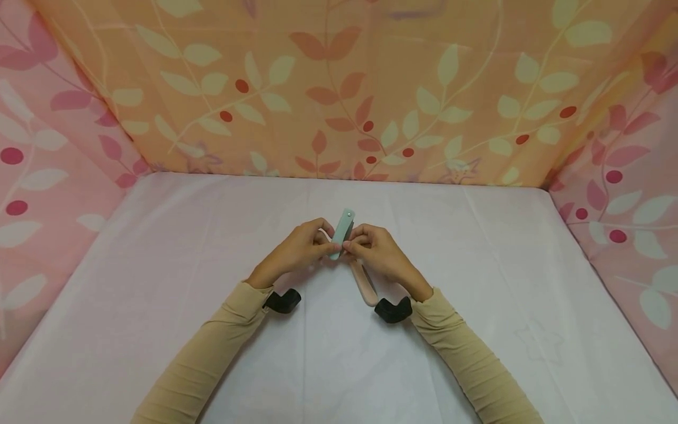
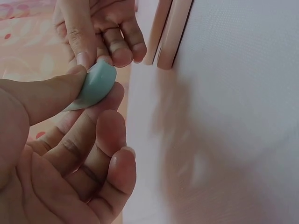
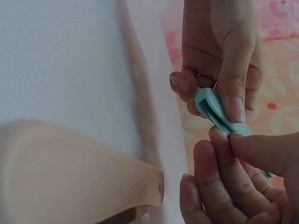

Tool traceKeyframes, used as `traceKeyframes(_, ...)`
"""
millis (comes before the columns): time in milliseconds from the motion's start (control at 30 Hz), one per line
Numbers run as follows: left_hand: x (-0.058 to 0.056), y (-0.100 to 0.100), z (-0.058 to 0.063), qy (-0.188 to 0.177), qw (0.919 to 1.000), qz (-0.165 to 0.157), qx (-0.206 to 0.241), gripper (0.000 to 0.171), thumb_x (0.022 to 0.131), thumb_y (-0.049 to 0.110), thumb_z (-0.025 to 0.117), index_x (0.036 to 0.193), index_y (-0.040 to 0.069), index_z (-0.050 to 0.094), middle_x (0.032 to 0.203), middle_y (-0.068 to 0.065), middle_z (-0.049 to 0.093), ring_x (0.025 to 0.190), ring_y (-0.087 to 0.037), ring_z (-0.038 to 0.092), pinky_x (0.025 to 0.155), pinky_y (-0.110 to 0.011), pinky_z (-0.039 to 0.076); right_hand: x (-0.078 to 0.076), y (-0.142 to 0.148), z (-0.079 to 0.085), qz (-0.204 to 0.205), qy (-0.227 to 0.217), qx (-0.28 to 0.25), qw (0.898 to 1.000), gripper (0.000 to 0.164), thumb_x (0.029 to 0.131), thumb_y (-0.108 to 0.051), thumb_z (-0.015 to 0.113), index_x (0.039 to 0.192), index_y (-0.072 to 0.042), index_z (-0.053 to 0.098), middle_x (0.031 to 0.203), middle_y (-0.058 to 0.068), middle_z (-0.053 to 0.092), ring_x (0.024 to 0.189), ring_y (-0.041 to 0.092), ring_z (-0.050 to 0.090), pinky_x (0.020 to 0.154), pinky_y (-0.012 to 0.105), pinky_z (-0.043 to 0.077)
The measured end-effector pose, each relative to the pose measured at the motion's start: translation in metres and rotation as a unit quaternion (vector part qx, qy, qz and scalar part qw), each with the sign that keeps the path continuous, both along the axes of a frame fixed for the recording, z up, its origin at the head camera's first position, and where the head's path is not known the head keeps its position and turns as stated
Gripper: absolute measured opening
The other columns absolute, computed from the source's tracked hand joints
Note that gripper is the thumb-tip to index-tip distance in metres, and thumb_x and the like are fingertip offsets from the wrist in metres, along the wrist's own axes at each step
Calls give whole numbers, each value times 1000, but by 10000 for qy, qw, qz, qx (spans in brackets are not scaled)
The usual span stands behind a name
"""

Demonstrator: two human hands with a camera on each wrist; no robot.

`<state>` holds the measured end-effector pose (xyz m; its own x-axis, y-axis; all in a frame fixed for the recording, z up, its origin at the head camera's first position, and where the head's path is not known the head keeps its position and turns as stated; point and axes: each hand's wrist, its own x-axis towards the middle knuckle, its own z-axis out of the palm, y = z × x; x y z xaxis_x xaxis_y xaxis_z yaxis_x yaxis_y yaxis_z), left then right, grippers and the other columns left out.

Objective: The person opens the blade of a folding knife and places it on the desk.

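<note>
A pale teal folding knife [image 1: 342,227] with a rivet near its far end is held up between both hands, tilted. The left hand [image 1: 302,246] pinches its handle between thumb and fingers. From the other side, the right hand [image 1: 382,252] pinches the knife's slotted edge with thumb and index finger; its other fingers are loosely curled. In the right wrist view, a long dark slot shows along the teal handle [image 3: 212,100]. How far the blade stands out is hidden by the fingers. A pink-beige folding knife [image 1: 365,287] lies just below the right hand.
White cloth [image 1: 339,365] covers the table. An orange leaf-patterned curtain [image 1: 275,135] stands behind it, with pink patterned curtains at both sides. Black wrist-worn camera mounts [image 1: 286,301] jut inward from both sleeves; the right one is close to the pink-beige knife.
</note>
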<state>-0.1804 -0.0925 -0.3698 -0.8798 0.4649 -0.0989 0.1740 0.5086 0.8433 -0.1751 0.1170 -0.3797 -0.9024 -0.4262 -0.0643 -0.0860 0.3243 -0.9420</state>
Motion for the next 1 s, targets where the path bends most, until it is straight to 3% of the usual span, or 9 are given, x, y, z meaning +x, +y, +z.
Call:
traceKeyframes(233, 1, -1, 2, 111, 9999, -107, 3, 32, 96, 16, 66, 117, -4, 51, 82, -16, 69, 66, -18, 58, 58, -27, 45, -1, 4, 2, 52, 335, 338, 9989, 19, 99, -10, 60, 109, 5, 56, 95, 22, 74, 90, 31, 73, 74, 27, 51)
traceKeyframes(567, 0, -1, 6, 301, 9989, -351, 98, 25, 97, 13, 65, 113, 0, 51, 79, -20, 65, 62, -16, 55, 61, -27, 45, -1, 8, 6, 19, 394, 418, 9983, 15, 96, -8, 62, 103, 3, 57, 90, 21, 75, 86, 30, 74, 79, 27, 48)
traceKeyframes(700, 0, -2, 7, 280, 9987, -398, 170, 24, 97, 11, 64, 113, 0, 50, 80, -21, 65, 66, -24, 59, 62, -28, 45, -1, 10, 6, 63, 408, 433, 9982, 16, 96, -10, 63, 103, 3, 58, 91, 21, 75, 87, 30, 74, 82, 28, 48)
traceKeyframes(867, -1, -4, 6, 154, 9990, -257, 339, 25, 98, 13, 62, 115, 0, 50, 83, -17, 67, 74, -32, 63, 63, -28, 47, -2, 10, 9, 110, 318, 392, 9987, 21, 98, -13, 62, 111, 4, 58, 97, 21, 74, 92, 31, 73, 85, 32, 51)
traceKeyframes(1000, -2, -4, 5, 22, 9993, -71, 361, 27, 98, 15, 61, 116, -1, 50, 86, -14, 69, 75, -27, 63, 64, -29, 47, -3, 10, 10, 214, 197, 417, 9987, 30, 99, -19, 61, 119, 3, 57, 103, 20, 73, 96, 30, 72, 89, 35, 52)
